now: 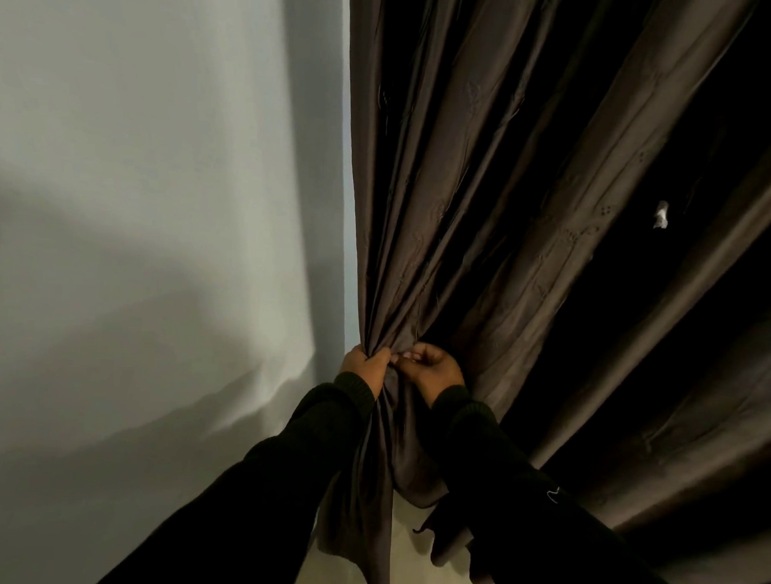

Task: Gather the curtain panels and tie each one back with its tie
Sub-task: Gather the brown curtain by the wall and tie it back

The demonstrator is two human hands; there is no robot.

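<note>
A dark brown curtain panel (488, 186) hangs in deep folds from the top of the view, next to the wall. Its folds are bunched together low down. My left hand (366, 365) grips the gathered bunch at its left edge. My right hand (431, 365) is right beside it, fingers curled on the same gathered fabric. Below my hands the loose end of the curtain (380, 510) hangs between my two dark sleeves. I cannot make out a tie in the dim light.
A pale grey wall (160, 196) fills the left half, with shadows across it. A strip of light floor (409, 559) shows under the curtain's hem. A small bright spot (661, 215) shows through the curtain at the right.
</note>
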